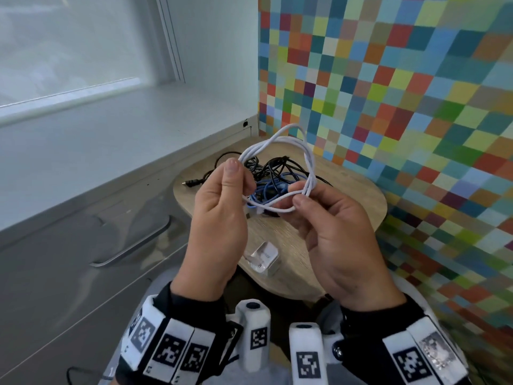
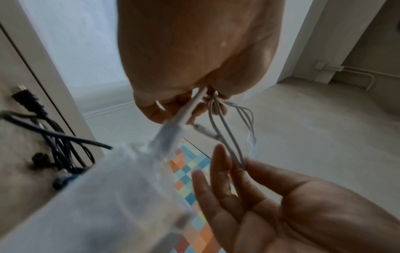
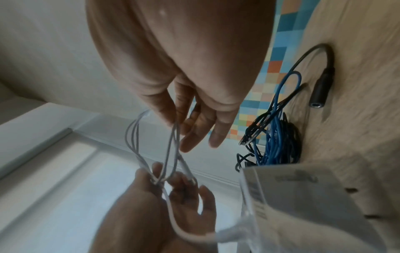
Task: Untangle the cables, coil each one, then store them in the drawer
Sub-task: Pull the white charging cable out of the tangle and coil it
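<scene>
A white cable (image 1: pixel 280 147) is wound into a loose coil of several loops and held up over a small wooden table (image 1: pixel 347 207). My left hand (image 1: pixel 239 173) pinches the coil's left side between thumb and fingers, and a USB plug (image 1: pixel 249 215) hangs just below it. My right hand (image 1: pixel 298 196) pinches the coil's lower right side with thumb and forefinger; its other fingers are spread. In the wrist views the loops (image 2: pixel 227 137) (image 3: pixel 171 147) run between both hands. A tangle of black and blue cables (image 1: pixel 273 176) lies on the table beneath the coil.
A white adapter in clear wrap (image 1: pixel 263 257) is at the table's near part, joined to the white cable. A black plug (image 1: pixel 191 183) lies at the table's left edge. Shut grey drawers with a bar handle (image 1: pixel 133 245) stand to the left, and a chequered wall (image 1: pixel 416 107) to the right.
</scene>
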Demonstrator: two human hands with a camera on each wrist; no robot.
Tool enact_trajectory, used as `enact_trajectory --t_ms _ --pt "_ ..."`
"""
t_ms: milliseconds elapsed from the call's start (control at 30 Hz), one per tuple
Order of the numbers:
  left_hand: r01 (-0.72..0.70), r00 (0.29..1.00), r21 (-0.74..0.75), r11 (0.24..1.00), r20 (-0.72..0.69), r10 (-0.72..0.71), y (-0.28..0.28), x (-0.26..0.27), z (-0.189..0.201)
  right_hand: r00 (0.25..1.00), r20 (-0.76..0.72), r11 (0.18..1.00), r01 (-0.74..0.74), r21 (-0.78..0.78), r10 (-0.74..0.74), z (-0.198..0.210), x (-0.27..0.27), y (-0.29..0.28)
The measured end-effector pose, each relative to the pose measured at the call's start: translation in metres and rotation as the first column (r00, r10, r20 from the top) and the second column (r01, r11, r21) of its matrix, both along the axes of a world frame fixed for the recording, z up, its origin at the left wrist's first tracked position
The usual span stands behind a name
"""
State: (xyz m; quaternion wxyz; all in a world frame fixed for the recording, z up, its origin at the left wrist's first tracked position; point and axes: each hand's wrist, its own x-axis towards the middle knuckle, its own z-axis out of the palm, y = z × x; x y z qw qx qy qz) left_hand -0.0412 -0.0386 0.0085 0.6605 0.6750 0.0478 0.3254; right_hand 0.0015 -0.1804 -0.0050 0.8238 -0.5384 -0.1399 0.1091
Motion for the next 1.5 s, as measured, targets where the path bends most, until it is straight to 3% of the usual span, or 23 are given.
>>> enact_trajectory --t_ms 267,400,500,567,667,1167,1367,1500 --pt "0.068 0.995 0.151 0.986 -0.081 -0.056 0.016 -0.001 -0.004 0.991 -0.104 0.966 -0.052 0.252 0.080 0.014 0.002 -0.009" --pt "0.092 0.990 0.094 0.991 -0.119 -0.081 0.015 -0.001 -0.008 0.972 -0.103 0.935 -0.169 0.312 0.211 0.013 0.002 -0.015" --pt "0.110 0.987 -0.007 0.994 -0.114 -0.110 0.012 0.000 -0.007 0.975 -0.073 0.952 -0.189 0.241 0.212 0.006 0.004 -0.015" --pt "0.124 0.987 -0.064 0.990 -0.099 -0.130 0.012 -0.001 -0.005 0.993 0.031 0.993 -0.113 0.033 0.112 0.001 0.006 -0.012" --pt "0.131 0.988 -0.081 0.988 -0.070 -0.137 0.010 -0.002 -0.003 0.977 0.215 0.977 0.038 -0.212 0.009 -0.005 0.007 -0.010" --pt "0.187 0.980 -0.063 0.980 -0.054 -0.191 0.016 -0.003 -0.003 0.979 0.183 0.958 -0.033 -0.285 0.088 0.005 0.008 -0.019" --pt "0.268 0.962 -0.014 0.963 -0.057 -0.268 0.023 -0.002 -0.003 0.951 0.309 0.954 0.101 -0.284 -0.009 0.017 0.014 -0.023" --pt "0.343 0.937 0.054 0.938 -0.090 -0.338 0.023 -0.004 -0.003 0.886 0.463 0.941 0.137 -0.311 0.024 0.034 0.018 -0.025"
